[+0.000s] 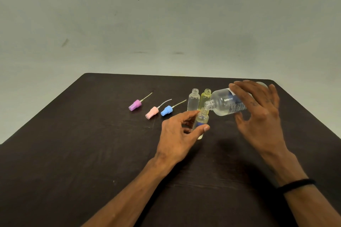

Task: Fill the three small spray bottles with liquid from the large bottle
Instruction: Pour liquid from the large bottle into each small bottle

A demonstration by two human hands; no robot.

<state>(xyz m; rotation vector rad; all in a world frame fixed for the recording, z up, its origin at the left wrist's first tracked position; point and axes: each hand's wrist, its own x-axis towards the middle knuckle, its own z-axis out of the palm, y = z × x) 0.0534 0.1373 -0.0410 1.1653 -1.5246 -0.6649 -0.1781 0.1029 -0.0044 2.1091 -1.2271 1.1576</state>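
Nearest: both forearms reach in over the dark desk (pixel 73 153); a black band (pixel 297 184) sits on the right wrist.

Left hand (pixel 177 134) steadies the small bottle being filled (pixel 201 121), thumb and fingers (pixel 190 114) curled round its body. It stands on the desk, neck up.

Right hand (pixel 258 116) grips the large bottle (pixel 227 103), fingers wrapped over the labelled body. The large bottle is tipped nearly level, its open mouth just above and beside the small neck, apparently touching it.

Behind: two more open small bottles stand side by side, one clear (pixel 193 101), one yellowish (pixel 205 98), close to the pour point. Farther left lie three spray heads with dip tubes: blue (pixel 166 110), pink (pixel 152 113), purple (pixel 135 105).

Risks, as judged:
- Wide mouth over narrow neck; too steep a tilt would flood past it onto desk and fingers.
- Large bottle's shoulder is near the yellowish bottle; a nudge could topple it.
- Overfilling, as the level is hard to read.

Unclear: no stream can be made out. Fill levels are uncertain through clear plastic. Left fingers cover part of the small bottle; label text is illegible.
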